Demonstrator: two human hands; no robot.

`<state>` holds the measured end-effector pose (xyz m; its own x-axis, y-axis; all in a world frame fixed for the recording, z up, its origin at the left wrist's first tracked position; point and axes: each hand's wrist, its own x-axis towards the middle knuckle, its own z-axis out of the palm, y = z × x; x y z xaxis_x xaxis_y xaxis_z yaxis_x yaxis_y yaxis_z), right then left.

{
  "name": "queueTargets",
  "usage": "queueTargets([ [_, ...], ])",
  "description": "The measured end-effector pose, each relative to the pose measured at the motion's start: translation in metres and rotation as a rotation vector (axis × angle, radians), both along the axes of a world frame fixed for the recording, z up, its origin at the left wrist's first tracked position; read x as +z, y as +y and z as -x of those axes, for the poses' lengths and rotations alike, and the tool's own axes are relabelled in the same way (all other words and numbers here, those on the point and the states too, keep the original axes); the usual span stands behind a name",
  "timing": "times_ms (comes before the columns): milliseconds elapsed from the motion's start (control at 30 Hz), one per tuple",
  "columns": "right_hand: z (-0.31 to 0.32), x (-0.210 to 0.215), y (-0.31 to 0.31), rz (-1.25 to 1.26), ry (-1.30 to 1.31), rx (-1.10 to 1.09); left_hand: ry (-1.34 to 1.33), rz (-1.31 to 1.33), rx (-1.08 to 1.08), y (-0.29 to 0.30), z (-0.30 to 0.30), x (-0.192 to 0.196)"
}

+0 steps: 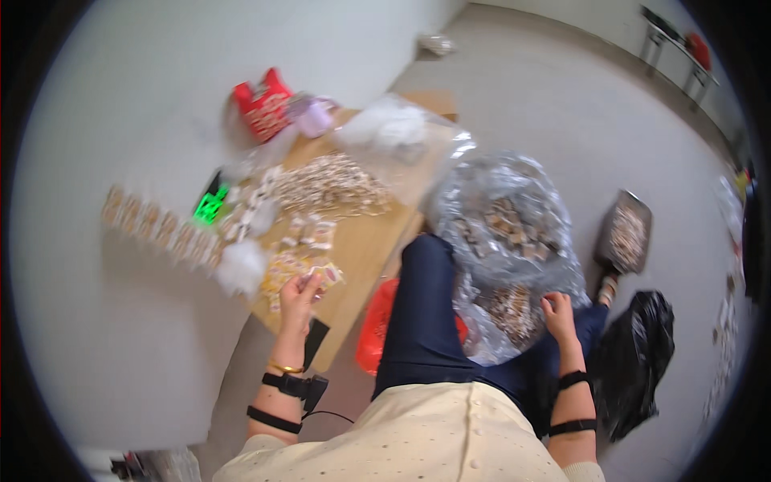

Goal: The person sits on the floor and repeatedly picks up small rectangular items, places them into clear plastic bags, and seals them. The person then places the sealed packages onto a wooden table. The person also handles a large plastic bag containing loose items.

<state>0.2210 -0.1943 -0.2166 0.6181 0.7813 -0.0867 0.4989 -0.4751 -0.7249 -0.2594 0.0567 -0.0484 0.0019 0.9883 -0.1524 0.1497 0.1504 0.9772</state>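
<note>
My left hand is at the near edge of a low wooden board, fingers closed on a small light piece from the pile there. Many small tan and white pieces lie heaped across the board. My right hand reaches into a large clear plastic bag that rests against my dark-trousered leg; its fingers curl among the small brown pieces inside. Whether it holds one is hidden.
A red bag and a pale purple object sit at the board's far end. A green-lit device lies left of it. A black bag and a dark tray of pieces are on the floor to the right.
</note>
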Motion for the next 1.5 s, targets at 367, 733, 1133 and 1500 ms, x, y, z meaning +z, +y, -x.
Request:
queueTargets([
  [367,0.026,0.012,0.052,0.011,0.084,0.181,0.725,-0.224,0.206,0.036,0.101,-0.012],
  [733,0.021,0.011,0.042,0.107,0.058,0.204,0.531,-0.13,0.283,0.049,0.143,-0.051],
  [1133,0.042,0.015,0.067,0.198,0.093,0.287,1.248,-0.345,-0.195,-0.064,0.085,-0.123],
  [1500,0.034,0.003,0.062,0.262,0.092,0.269,0.996,-0.515,-0.036,0.051,0.071,-0.077],
])
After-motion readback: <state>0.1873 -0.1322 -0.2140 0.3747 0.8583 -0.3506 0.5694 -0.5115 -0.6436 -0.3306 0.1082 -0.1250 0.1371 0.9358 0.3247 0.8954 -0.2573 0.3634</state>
